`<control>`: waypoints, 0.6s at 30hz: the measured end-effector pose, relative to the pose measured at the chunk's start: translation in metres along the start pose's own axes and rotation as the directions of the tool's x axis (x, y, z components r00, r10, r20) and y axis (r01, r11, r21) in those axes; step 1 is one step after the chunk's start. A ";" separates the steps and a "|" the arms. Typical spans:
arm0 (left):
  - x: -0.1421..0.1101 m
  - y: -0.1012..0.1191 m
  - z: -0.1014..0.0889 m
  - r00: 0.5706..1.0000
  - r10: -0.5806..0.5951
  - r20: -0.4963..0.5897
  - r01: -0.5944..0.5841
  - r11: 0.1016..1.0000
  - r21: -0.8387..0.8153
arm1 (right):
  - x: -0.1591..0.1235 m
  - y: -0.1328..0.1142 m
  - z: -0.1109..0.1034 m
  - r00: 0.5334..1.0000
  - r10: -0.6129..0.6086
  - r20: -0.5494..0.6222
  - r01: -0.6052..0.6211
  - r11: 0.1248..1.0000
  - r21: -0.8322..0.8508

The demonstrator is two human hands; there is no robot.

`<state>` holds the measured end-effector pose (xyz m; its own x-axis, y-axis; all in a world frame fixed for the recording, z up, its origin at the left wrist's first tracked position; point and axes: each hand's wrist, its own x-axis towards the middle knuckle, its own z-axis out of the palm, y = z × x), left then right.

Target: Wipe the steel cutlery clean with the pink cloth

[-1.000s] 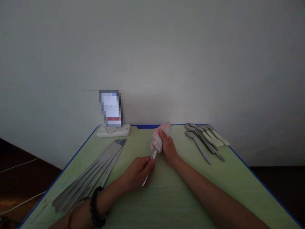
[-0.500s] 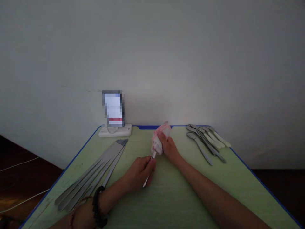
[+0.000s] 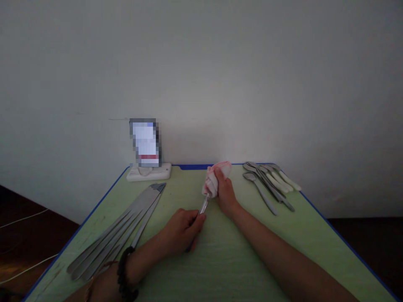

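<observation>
My left hand [image 3: 187, 230] is closed around the handle of a shiny metal piece of cutlery [image 3: 205, 203], held slantwise over the table. Its far end is wrapped in a pink-and-white cloth [image 3: 212, 183], so its kind is hidden. My right hand [image 3: 226, 192] grips that cloth from the right side, thumb on top. A short length of bare metal shows between the two hands.
Several flat metal knives [image 3: 126, 226] lie fanned out on the green table [image 3: 220, 268] at left. Several spoons [image 3: 260, 193], some white-handled, lie at right. A lit, blurred phone [image 3: 146, 142] stands on a white base [image 3: 149, 173] at the back, before the wall.
My right hand and the cloth have moved slightly up and away from my left hand, baring more of the metal between them. The whole view has shifted a little.
</observation>
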<state>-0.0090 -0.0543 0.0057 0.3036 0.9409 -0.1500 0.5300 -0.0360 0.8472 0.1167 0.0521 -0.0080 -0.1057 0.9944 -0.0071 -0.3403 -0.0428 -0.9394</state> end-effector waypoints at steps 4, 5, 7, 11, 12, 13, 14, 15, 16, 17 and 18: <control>0.002 -0.005 0.001 0.997 -0.065 0.037 0.070 0.987 -0.147 | -0.001 -0.001 0.001 1.000 0.000 0.014 0.000 1.000 0.021; 0.002 -0.007 0.001 0.995 -0.085 0.051 0.093 0.978 -0.186 | -0.002 -0.002 0.001 1.000 0.002 0.029 -0.002 1.000 0.010; 0.004 -0.007 0.002 0.992 -0.113 0.062 0.125 0.960 -0.251 | -0.004 -0.003 0.002 0.998 0.002 0.067 -0.001 1.000 -0.008; 0.005 -0.002 0.001 0.988 -0.151 0.018 0.148 0.932 -0.331 | -0.010 -0.005 0.005 0.992 -0.003 0.124 0.008 0.999 -0.038; 0.005 0.000 0.001 0.986 -0.166 0.013 0.160 0.926 -0.342 | -0.010 -0.005 0.005 0.992 -0.008 0.122 0.015 0.998 -0.055; 0.005 0.001 0.001 0.983 -0.182 0.011 0.175 0.921 -0.348 | -0.011 -0.005 0.006 0.993 -0.016 0.119 0.026 0.996 -0.080; 0.005 0.002 0.001 0.981 -0.195 0.012 0.187 0.918 -0.350 | -0.011 -0.004 0.005 0.993 -0.028 0.113 0.040 0.994 -0.105; 0.005 0.003 0.001 0.979 -0.205 0.014 0.197 0.916 -0.350 | -0.011 -0.003 0.005 0.993 -0.040 0.111 0.054 0.991 -0.126; 0.005 0.004 0.001 0.977 -0.212 0.015 0.204 0.914 -0.350 | -0.011 -0.002 0.005 0.992 -0.048 0.114 0.065 0.988 -0.144; 0.005 0.004 0.001 0.976 -0.216 0.020 0.209 0.913 -0.351 | -0.011 -0.001 0.004 0.991 -0.054 0.122 0.073 0.985 -0.158; 0.005 0.003 0.001 0.976 -0.215 0.024 0.210 0.912 -0.352 | -0.011 0.000 0.004 0.990 -0.059 0.132 0.081 0.982 -0.169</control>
<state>-0.0050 -0.0505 0.0074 0.2016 0.9182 -0.3409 0.2680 0.2831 0.9209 0.1141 0.0404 -0.0063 -0.2073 0.9738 0.0938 -0.1845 0.0553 -0.9813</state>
